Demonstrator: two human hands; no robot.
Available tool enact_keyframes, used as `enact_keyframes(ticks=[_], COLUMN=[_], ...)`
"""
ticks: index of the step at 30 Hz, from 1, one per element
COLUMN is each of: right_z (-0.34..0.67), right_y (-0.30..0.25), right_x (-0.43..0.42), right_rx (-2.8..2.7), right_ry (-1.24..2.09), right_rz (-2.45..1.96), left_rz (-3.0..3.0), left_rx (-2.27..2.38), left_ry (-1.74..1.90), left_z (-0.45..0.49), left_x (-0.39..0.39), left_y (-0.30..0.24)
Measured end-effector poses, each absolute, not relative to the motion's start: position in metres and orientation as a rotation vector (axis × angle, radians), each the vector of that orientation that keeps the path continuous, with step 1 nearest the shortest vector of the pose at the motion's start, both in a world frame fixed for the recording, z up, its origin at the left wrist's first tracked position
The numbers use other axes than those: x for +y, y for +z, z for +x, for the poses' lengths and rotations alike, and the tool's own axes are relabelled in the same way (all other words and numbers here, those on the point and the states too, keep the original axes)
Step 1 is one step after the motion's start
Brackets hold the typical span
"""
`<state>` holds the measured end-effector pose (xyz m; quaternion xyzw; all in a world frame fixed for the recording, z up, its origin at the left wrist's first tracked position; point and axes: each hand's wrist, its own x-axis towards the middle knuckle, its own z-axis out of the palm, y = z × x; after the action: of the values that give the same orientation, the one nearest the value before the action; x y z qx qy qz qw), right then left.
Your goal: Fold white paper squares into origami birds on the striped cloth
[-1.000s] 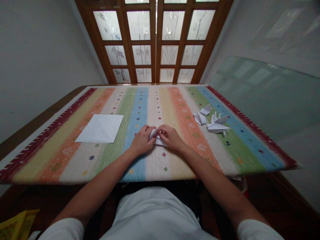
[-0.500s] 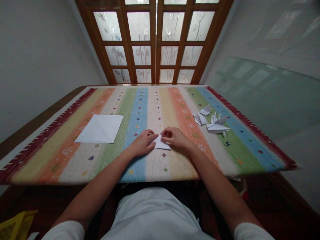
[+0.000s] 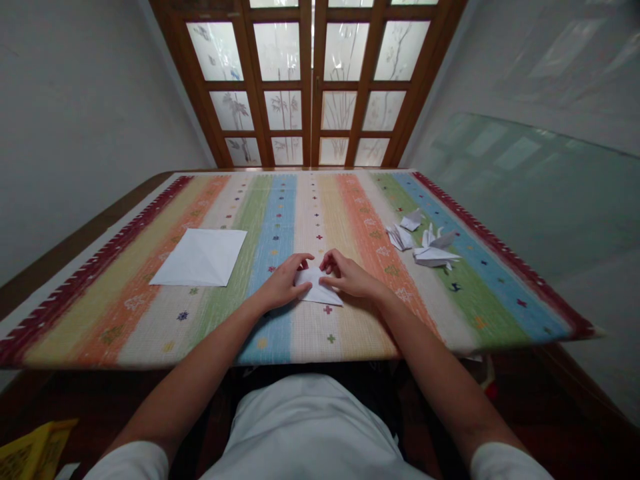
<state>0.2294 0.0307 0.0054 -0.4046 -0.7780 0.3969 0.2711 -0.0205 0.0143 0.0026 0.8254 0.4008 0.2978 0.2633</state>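
"Both the left hand and the right hand are at the folded paper. What do the fingers do?"

"On the left, the thumb and pointing finger are spread apart, and the thumb is over the paper's side. On the right, the fingers are bent and the thumb is on the paper. I can't tell if they pinch it."

"Where is the paper?"

"On the stripy cloth, between the hands."

"And farther out?"

"A flat white sheet lies to the left. Some paper shapes sit close together, well over to the right. Past the cloth are brown doors."
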Motion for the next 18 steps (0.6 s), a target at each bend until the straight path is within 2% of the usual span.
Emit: enact_keyframes(ticks=[4, 9, 13, 18], right_z=[0.231, 0.2289, 0.2289, 0.2336], right_y=[0.01, 0.0115, 0.0121, 0.0163], right_x=[0.0268, 0.0297, 0.0318, 0.0283], right_rx=[-2.075, -2.082, -2.075, -2.236], right_ry=[1.175, 0.916, 0.753, 0.749], right_rz=[-1.042, -0.974, -0.996, -0.97], left_rz=[2.141, 2.241, 2.39, 2.423], left_rx=[1.027, 0.966, 1.045, 1.258], left_ry=[0.982, 1.135, 1.069, 0.833], left_z=[-0.0209, -0.0231, -0.0227, -0.0227], left_x=[0.0142, 0.0154, 0.015, 0.0159], left_y=[0.0042, 0.0064, 0.0102, 0.0103])
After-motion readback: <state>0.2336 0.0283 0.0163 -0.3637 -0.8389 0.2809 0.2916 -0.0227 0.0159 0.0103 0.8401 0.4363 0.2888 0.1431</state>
